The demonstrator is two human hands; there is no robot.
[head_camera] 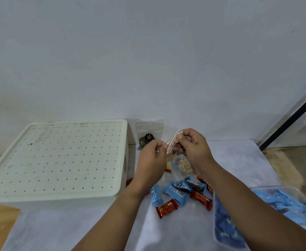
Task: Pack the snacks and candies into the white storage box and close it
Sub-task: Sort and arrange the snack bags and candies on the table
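From the head view, one white rectangular plastic storage box point(56, 160) sits at the left of the pale grey bench point(239, 163), its perforated lid on top. Beside its right edge one clear pouch with a dark round label point(148, 136) leans at the wall. Loose on the bench between the forearms lie small wrapped candies: about four light-blue wrappers point(175, 193) and at least three red-orange ones point(167, 208) fully in sight, with slivers of more red showing behind the arms — the exact count there cannot be told. At the right, one clear plastic tub point(221, 240) holds more blue packets. Both hands are raised above the pile, holding one clear plastic bag of pale round snacks point(184, 166). The left hand point(151, 158) and the right hand point(194, 147) each have curled fingers pinching the bag's top edge, the two hands close together, the filled bottom of the bag hanging below them.
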